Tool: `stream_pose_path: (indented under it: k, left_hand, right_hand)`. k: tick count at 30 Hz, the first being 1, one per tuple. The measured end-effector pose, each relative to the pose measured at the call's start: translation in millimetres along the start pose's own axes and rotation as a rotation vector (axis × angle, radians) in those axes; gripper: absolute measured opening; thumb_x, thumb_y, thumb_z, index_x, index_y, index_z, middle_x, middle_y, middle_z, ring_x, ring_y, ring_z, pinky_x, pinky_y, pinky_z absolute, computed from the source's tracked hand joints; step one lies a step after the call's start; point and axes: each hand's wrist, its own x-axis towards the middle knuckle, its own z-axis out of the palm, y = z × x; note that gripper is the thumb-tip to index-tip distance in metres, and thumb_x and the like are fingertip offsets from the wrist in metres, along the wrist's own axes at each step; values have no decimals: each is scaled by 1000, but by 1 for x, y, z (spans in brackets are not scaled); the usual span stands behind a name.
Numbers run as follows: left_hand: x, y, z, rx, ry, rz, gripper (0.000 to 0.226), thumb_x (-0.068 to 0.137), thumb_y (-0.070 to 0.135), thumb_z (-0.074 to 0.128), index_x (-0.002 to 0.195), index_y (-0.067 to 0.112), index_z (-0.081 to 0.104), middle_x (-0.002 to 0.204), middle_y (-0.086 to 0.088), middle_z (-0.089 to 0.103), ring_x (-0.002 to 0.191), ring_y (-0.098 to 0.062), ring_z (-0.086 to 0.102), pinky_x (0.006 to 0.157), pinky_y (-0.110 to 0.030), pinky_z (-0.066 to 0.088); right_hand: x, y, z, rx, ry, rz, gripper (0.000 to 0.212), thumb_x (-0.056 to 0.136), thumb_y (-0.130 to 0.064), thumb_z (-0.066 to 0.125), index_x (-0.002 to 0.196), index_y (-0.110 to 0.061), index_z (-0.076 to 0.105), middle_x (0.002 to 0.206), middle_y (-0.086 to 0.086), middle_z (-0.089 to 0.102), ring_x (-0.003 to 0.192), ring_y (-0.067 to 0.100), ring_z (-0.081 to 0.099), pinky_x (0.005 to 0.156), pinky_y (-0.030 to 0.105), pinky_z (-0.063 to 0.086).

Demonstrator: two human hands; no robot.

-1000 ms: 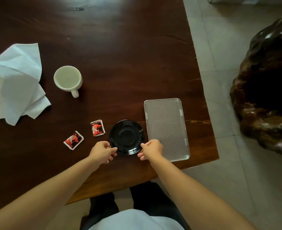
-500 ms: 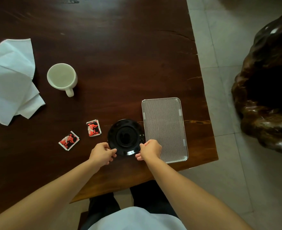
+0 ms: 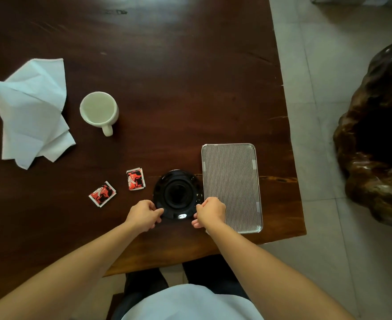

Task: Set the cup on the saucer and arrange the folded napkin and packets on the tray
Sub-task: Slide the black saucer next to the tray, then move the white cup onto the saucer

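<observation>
A black saucer (image 3: 178, 192) lies on the dark wooden table, just left of a ribbed grey tray (image 3: 232, 188). My left hand (image 3: 143, 214) pinches the saucer's near left rim, and my right hand (image 3: 210, 212) pinches its near right rim. An empty white cup (image 3: 99, 112) stands upright farther back on the left, handle toward me. A loose, unfolded white napkin (image 3: 31, 112) lies at the far left. Two red packets lie left of the saucer: one packet (image 3: 136, 179) close to it, the other packet (image 3: 102, 194) farther left.
The table's right edge (image 3: 289, 158) runs just beyond the tray, with tiled floor (image 3: 317, 77) past it. A large dark carved wooden piece (image 3: 379, 139) stands on the floor at the right. The table's near edge is close under my forearms.
Both hands have stayed on the saucer's near rim. The saucer looks slightly tipped or shifted, showing its inner ring more clearly. The other things have not moved.
</observation>
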Motion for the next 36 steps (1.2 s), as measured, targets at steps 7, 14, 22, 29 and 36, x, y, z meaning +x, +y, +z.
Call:
stream_pose_path:
  k: [7, 14, 22, 29, 36]
  left_hand:
    - [-35, 26, -35, 114, 110, 85, 13, 98, 35, 61, 93, 23, 58, 83, 0, 73, 60, -11, 65, 45, -21, 46]
    - [-61, 32, -76, 59, 275, 172, 8, 94, 29, 66, 95, 21, 64, 87, -2, 74, 70, -16, 69, 63, -31, 56]
    - [-54, 27, -155, 21, 414, 225, 8, 90, 25, 66, 97, 23, 63, 89, 1, 70, 81, -18, 69, 76, -37, 59]
    - [-14, 28, -226, -5, 443, 303, 19, 86, 18, 69, 102, 20, 60, 88, 0, 69, 79, -21, 70, 77, -38, 60]
    - [46, 23, -264, -28, 369, 333, 30, 84, 15, 72, 108, 18, 56, 90, 2, 68, 78, -20, 69, 78, -42, 61]
  right_hand:
    - [-20, -36, -34, -206, -39, -284, 10, 93, -7, 55, 85, -8, 61, 87, 16, 70, 62, 27, 74, 58, 44, 64]
    - [-30, -103, -48, -424, -91, -576, 9, 91, -17, 54, 87, -14, 61, 88, 14, 71, 70, 28, 73, 72, 46, 63]
    - [-37, -180, -15, -436, -116, -717, 8, 89, -24, 65, 95, -23, 59, 97, 5, 68, 79, 22, 72, 75, 42, 63]
    - [-40, -234, 25, -449, -158, -686, 36, 88, -19, 71, 121, -21, 56, 101, 3, 66, 82, 20, 70, 77, 41, 63]
    - [-22, -279, 70, -478, -142, -659, 55, 87, -11, 72, 136, -19, 48, 91, -5, 60, 85, 18, 68, 80, 41, 62]
